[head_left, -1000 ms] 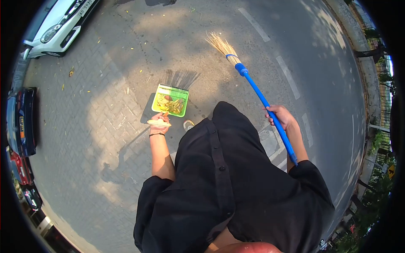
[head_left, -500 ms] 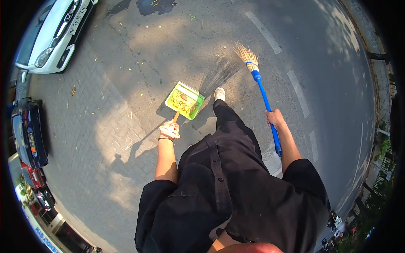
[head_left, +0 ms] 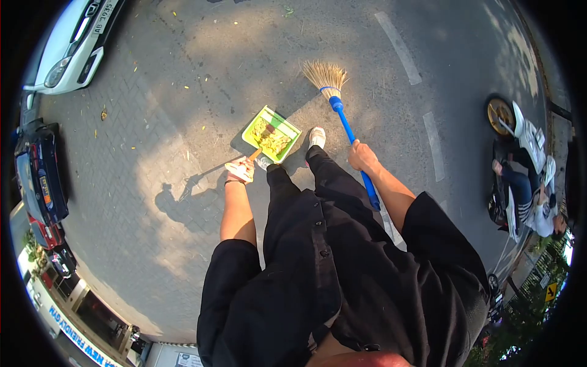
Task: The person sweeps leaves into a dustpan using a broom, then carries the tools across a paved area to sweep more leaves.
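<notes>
Left hand (head_left: 239,171) grips dustpan (head_left: 272,134) by its handle, pan beside the shoe (head_left: 317,136), loaded with litter. Right hand (head_left: 362,157) clenches broom (head_left: 342,119). Sweeping judged part-done: stray leaves (head_left: 104,113) lie on the pavers (head_left: 122,159).

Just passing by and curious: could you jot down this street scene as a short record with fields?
Left hand: grips the handle of a green dustpan
Dustpan load: dry leaves
Right hand: grips a blue-handled broom
Broom head: straw bristles down, just beyond the dustpan
Ground: paved street
Nearby: white car, person on a scooter
</notes>
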{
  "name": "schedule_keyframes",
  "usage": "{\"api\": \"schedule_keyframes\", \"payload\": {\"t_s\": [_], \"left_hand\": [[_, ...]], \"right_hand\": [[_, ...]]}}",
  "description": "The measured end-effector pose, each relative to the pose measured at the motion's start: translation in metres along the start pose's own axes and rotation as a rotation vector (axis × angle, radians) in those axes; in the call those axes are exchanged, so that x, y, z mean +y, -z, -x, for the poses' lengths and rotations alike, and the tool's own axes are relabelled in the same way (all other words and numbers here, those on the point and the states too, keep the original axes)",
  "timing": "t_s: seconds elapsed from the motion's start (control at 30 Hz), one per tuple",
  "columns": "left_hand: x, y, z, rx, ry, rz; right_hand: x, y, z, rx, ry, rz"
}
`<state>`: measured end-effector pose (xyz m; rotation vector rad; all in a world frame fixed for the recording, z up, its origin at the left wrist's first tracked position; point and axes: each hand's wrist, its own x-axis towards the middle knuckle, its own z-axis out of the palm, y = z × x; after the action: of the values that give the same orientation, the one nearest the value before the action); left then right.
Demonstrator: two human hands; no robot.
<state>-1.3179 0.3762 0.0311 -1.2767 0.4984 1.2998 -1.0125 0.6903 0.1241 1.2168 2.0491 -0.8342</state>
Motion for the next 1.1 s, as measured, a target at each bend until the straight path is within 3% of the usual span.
{"api": "schedule_keyframes", "payload": {"t_s": [0.07, 0.13, 0.2, 0.23, 0.33, 0.37, 0.47, 0.53, 0.6, 0.67, 0.73, 0.8, 0.83, 0.93, 1.0, 1.1], "left_hand": [[0.014, 0.02, -0.001, -0.122, 0.106, -0.15], [0.018, 0.038, -0.003, -0.036, 0.128, -0.029], [0.028, 0.05, -0.003, -0.03, 0.188, 0.02], [0.027, 0.05, 0.005, -0.057, 0.194, -0.109], [0.023, 0.052, 0.014, -0.062, 0.19, -0.149], [0.028, 0.06, 0.008, -0.068, 0.202, -0.059], [0.022, 0.058, 0.002, 0.036, 0.054, 0.013], [0.015, 0.058, 0.011, -0.099, 0.052, -0.127], [0.012, 0.056, 0.012, -0.044, 0.063, -0.062], [0.013, 0.06, 0.004, 0.018, -0.036, -0.025], [0.019, 0.065, 0.003, 0.018, -0.055, -0.015], [0.029, 0.082, -0.013, 0.029, -0.146, 0.022], [0.029, 0.081, -0.008, -0.013, -0.062, 0.091], [0.018, 0.07, 0.007, 0.017, -0.153, 0.037], [0.03, 0.083, 0.0, -0.055, -0.073, -0.005], [0.017, 0.08, 0.001, -0.003, -0.181, 0.047]], "right_hand": [[0.003, 0.01, 0.041, -0.027, 0.037, -0.031], [-0.005, 0.053, 0.091, -0.027, 0.143, 0.028], [-0.022, 0.088, 0.113, -0.101, 0.042, -0.078], [-0.025, 0.093, 0.12, -0.14, -0.012, -0.13], [-0.019, 0.077, 0.089, 0.002, -0.032, -0.045], [-0.007, 0.059, 0.067, 0.162, 0.087, 0.103], [-0.003, 0.025, 0.002, 0.208, -0.005, 0.154], [0.008, -0.014, -0.033, 0.12, 0.107, 0.223], [0.0, -0.029, -0.029, 0.066, 0.19, 0.247], [-0.028, -0.04, 0.029, 0.04, 0.242, 0.229], [-0.042, -0.014, 0.079, 0.025, 0.422, 0.239], [-0.067, 0.03, 0.116, -0.182, 0.164, 0.002], [-0.078, 0.046, 0.129, -0.284, 0.033, -0.115], [-0.096, 0.065, 0.149, -0.28, -0.099, -0.198], [-0.104, 0.063, 0.141, -0.209, -0.057, -0.103], [-0.105, 0.03, 0.108, 0.013, 0.106, 0.146]]}}
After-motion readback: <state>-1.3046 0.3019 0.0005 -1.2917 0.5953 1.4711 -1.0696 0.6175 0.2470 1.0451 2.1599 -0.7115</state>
